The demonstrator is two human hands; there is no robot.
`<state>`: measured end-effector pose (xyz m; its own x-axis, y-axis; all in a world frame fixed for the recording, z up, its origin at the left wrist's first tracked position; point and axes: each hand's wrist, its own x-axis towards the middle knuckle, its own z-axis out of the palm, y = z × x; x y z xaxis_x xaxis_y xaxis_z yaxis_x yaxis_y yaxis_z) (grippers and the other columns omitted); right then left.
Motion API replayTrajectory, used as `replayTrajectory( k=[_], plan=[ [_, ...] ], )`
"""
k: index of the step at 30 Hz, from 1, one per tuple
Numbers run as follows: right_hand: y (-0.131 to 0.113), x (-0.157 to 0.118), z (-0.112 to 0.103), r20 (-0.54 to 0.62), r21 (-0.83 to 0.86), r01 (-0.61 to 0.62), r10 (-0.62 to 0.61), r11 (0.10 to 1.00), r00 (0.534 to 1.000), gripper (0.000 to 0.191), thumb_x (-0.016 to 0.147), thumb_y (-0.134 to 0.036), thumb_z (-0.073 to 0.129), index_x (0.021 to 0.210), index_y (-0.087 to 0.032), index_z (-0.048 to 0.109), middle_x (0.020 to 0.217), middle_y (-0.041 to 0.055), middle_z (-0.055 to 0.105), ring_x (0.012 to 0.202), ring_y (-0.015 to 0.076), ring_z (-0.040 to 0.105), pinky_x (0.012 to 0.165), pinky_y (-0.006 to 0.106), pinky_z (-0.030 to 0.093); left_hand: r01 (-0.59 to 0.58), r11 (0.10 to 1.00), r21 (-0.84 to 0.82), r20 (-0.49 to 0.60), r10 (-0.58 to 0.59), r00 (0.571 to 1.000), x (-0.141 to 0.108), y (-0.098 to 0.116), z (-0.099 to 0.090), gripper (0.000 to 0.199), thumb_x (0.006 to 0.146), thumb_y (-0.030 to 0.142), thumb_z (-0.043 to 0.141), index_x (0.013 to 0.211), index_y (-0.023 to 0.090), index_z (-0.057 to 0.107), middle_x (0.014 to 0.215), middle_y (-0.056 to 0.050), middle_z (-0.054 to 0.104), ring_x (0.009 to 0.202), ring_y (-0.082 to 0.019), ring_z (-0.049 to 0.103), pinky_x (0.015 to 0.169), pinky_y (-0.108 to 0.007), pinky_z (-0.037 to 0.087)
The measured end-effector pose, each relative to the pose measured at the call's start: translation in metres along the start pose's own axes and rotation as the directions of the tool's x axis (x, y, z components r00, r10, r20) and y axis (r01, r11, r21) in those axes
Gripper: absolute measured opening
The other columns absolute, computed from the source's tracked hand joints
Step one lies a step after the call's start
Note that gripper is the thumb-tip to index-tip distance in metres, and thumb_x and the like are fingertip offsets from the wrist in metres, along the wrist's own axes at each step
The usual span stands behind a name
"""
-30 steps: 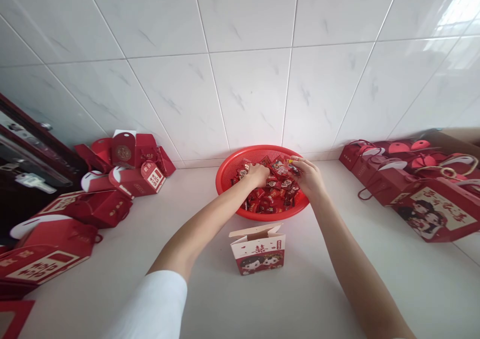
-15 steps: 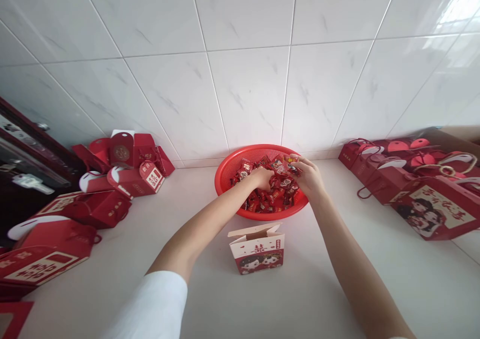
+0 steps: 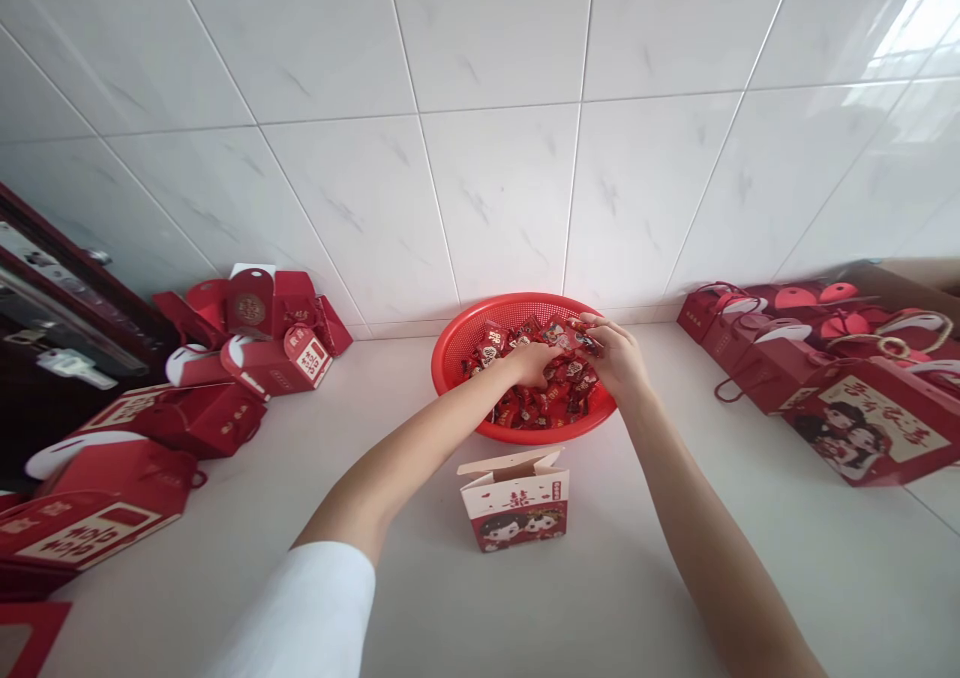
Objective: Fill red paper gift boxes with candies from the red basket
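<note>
Red-wrapped candies (image 3: 525, 410) fill the bottom of a red plastic basket (image 3: 448, 358) by the wall. My left hand (image 3: 531, 363) reaches into the pile, fingers curled at a candy; the fingertips partly vanish among the wrappers. At the basket's right side, my right hand (image 3: 621, 360) is closed around several wrapped candies (image 3: 589, 343), which show between thumb and fingers. In front of the basket stands a small red and cream paper box (image 3: 517, 503), upright, its top flaps open. Its inside contents are hidden from this angle.
Red gift boxes (image 3: 281, 363) line the counter (image 3: 420, 598) on the left, beside a dark door frame with a key (image 3: 75, 366). More red boxes with cord handles (image 3: 870, 423) stand on the right, near a brown carton (image 3: 907, 283). A tiled wall (image 3: 495, 198) rises behind.
My left hand has shifted slightly right within the pile, closer to my right hand, its fingers stretching out further. My right hand stays at the basket's right side with its candies.
</note>
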<state>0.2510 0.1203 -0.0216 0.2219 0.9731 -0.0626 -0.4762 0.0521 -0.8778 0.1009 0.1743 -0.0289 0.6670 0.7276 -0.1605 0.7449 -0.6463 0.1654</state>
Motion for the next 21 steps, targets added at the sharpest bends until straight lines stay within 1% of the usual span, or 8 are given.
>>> replayTrajectory(
  k=[3, 5, 10, 13, 15, 17, 19, 21],
  plan=[
    [0.000, 0.000, 0.000, 0.021, -0.006, 0.012, -0.012, 1.000, 1.000, 0.020, 0.052, -0.022, 0.070, 0.071, -0.024, 0.073, 0.089, 0.0009, 0.076, 0.082, 0.0195, 0.066, 0.061, 0.027, 0.055, -0.020, 0.999, -0.046, 0.014, 0.020, 1.000, 0.001, 0.000, 0.002, 0.055, 0.074, 0.015, 0.071, 0.128, 0.020, 0.060, 0.119, -0.010, 0.073, 0.109, -0.033, 0.069, 0.087, -0.035, 0.053],
    [0.001, 0.000, 0.000, 0.023, -0.007, 0.020, -0.020, 1.000, 1.000, 0.021, 0.051, -0.023, 0.071, 0.073, -0.023, 0.074, 0.087, 0.0008, 0.076, 0.080, 0.0190, 0.065, 0.060, 0.027, 0.055, -0.021, 0.998, -0.053, 0.039, 0.023, 0.999, 0.002, 0.001, 0.002, 0.054, 0.075, 0.018, 0.072, 0.127, 0.017, 0.060, 0.115, -0.012, 0.074, 0.104, -0.034, 0.070, 0.084, -0.035, 0.053],
    [0.002, 0.001, 0.000, 0.027, 0.004, 0.020, -0.020, 1.000, 0.999, 0.027, 0.051, -0.028, 0.082, 0.077, -0.022, 0.076, 0.085, 0.0013, 0.075, 0.082, 0.0193, 0.066, 0.060, 0.027, 0.054, -0.013, 0.997, -0.081, 0.117, 0.023, 0.993, 0.003, 0.002, 0.003, 0.057, 0.068, 0.026, 0.080, 0.119, 0.015, 0.057, 0.113, -0.012, 0.072, 0.099, -0.031, 0.069, 0.078, -0.033, 0.052],
    [0.003, 0.002, -0.001, 0.029, 0.005, 0.037, -0.037, 0.999, 0.999, 0.031, 0.051, -0.033, 0.086, 0.078, -0.023, 0.075, 0.085, 0.0016, 0.075, 0.083, 0.0205, 0.067, 0.058, 0.027, 0.053, -0.024, 0.989, -0.148, 0.088, 0.038, 0.995, 0.003, 0.000, 0.002, 0.056, 0.065, 0.020, 0.081, 0.116, 0.018, 0.058, 0.108, -0.008, 0.072, 0.097, -0.029, 0.069, 0.077, -0.031, 0.052],
    [0.004, 0.004, -0.002, 0.007, 0.022, 0.062, -0.062, 0.998, 0.998, 0.031, 0.051, -0.035, 0.088, 0.075, -0.022, 0.074, 0.081, 0.0010, 0.073, 0.080, 0.0200, 0.066, 0.055, 0.027, 0.052, -0.019, 0.972, -0.234, -0.006, 0.018, 1.000, 0.001, -0.004, -0.002, 0.057, 0.065, 0.015, 0.079, 0.118, 0.018, 0.059, 0.102, -0.005, 0.072, 0.094, -0.027, 0.070, 0.076, -0.031, 0.053],
    [0.005, 0.005, -0.002, -0.022, 0.056, 0.086, -0.085, 0.995, 0.996, 0.031, 0.050, -0.036, 0.089, 0.070, -0.021, 0.071, 0.075, -0.0005, 0.070, 0.075, 0.0179, 0.064, 0.053, 0.025, 0.050, -0.026, 0.942, -0.335, -0.160, -0.030, 0.987, -0.002, -0.009, -0.007, 0.060, 0.064, 0.011, 0.079, 0.121, 0.018, 0.061, 0.099, -0.004, 0.071, 0.091, -0.025, 0.069, 0.078, -0.031, 0.054],
    [0.006, 0.006, -0.002, -0.038, 0.085, 0.094, -0.091, 0.992, 0.995, 0.031, 0.049, -0.036, 0.091, 0.065, -0.021, 0.069, 0.071, -0.0018, 0.067, 0.071, 0.0158, 0.062, 0.053, 0.024, 0.050, -0.066, 0.907, -0.415, -0.330, -0.082, 0.940, -0.005, -0.015, -0.012, 0.056, 0.065, 0.009, 0.079, 0.118, 0.017, 0.064, 0.102, -0.004, 0.071, 0.093, -0.023, 0.069, 0.083, -0.032, 0.055],
    [0.007, 0.006, -0.002, -0.028, 0.086, 0.088, -0.085, 0.992, 0.996, 0.032, 0.048, -0.035, 0.092, 0.064, -0.020, 0.068, 0.069, -0.0022, 0.066, 0.068, 0.0148, 0.060, 0.054, 0.025, 0.050, -0.144, 0.870, -0.472, -0.477, -0.114, 0.872, -0.006, -0.020, -0.016, 0.046, 0.067, 0.010, 0.080, 0.110, 0.016, 0.068, 0.105, -0.006, 0.070, 0.097, -0.022, 0.068, 0.088, -0.034, 0.055]
  ],
)
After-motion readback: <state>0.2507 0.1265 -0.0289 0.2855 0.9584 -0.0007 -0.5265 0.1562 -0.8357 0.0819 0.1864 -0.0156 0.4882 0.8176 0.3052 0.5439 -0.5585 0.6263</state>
